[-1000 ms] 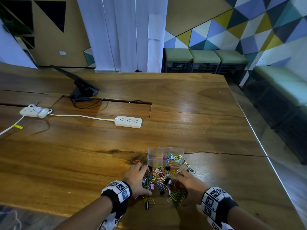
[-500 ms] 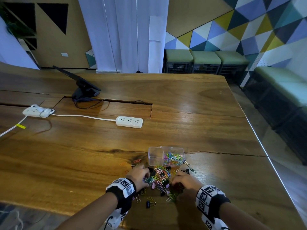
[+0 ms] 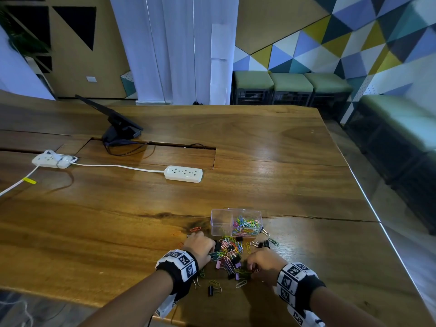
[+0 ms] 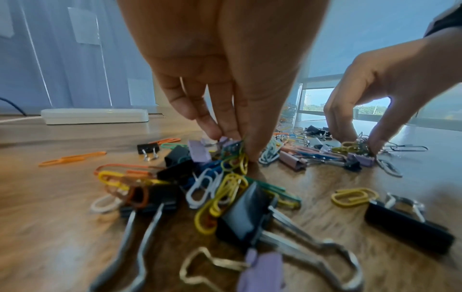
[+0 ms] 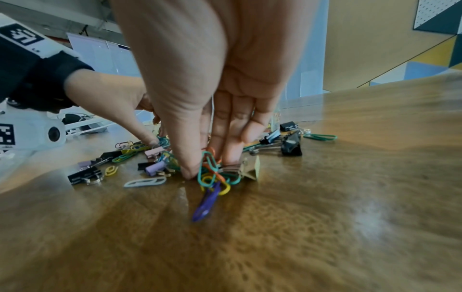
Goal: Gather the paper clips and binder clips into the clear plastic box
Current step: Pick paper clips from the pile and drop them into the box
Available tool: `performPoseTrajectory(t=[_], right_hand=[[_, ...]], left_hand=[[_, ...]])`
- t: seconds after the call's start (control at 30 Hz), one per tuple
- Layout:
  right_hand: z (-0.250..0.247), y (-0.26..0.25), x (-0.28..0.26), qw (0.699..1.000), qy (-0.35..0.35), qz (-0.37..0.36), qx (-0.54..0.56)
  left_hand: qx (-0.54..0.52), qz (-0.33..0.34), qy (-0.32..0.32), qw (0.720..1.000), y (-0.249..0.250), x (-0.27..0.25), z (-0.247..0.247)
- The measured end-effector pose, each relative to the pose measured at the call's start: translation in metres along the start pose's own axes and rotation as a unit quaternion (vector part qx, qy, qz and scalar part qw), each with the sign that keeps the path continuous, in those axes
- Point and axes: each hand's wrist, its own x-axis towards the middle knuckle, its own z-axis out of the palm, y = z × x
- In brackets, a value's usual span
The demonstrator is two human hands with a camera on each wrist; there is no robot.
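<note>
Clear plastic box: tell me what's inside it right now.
The clear plastic box holds a heap of coloured paper clips in its right part; its left part looks bare. Whether binder clips lie beneath that heap cannot be seen. More clips remain on the table.

Wooden table [image 3: 259, 142] under clips [image 3: 228, 253], box [image 3: 220, 223], power strips [image 3: 183, 173].

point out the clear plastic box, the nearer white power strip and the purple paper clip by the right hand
clear plastic box [image 3: 220, 223]: head view, its bare left compartment wall.
white power strip [image 3: 183, 173]: head view, middle of its top face.
purple paper clip [image 5: 208, 199]: right wrist view, middle of the clip's loop.
</note>
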Motion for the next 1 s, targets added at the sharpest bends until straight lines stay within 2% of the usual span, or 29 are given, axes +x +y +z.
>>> performPoseTrajectory(t=[0.23,0.4,0.67,0.9,1.0], right_hand=[[-0.009,0.003,0.009,0.996,-0.012,0.056,0.074],[-0.020,0.008,-0.002,0.984,0.083,0.047,0.150],[-0.067,0.013,-0.008,0.958,0.156,0.057,0.234],[-0.095,0.016,0.003,0.900,0.281,0.064,0.328],[-0.094,0.014,0.011,0.895,0.302,0.071,0.320]], left_hand=[[-0.035,-0.003,0.008,0.999,0.003,-0.002,-0.003],[-0.057,0.010,0.014,0.998,0.002,-0.001,-0.007],[-0.138,0.042,0.028,0.989,-0.002,-0.002,-0.023],[-0.161,0.071,0.073,0.982,0.004,0.008,-0.047],[-0.174,0.065,0.080,0.979,0.012,0.014,-0.059]])
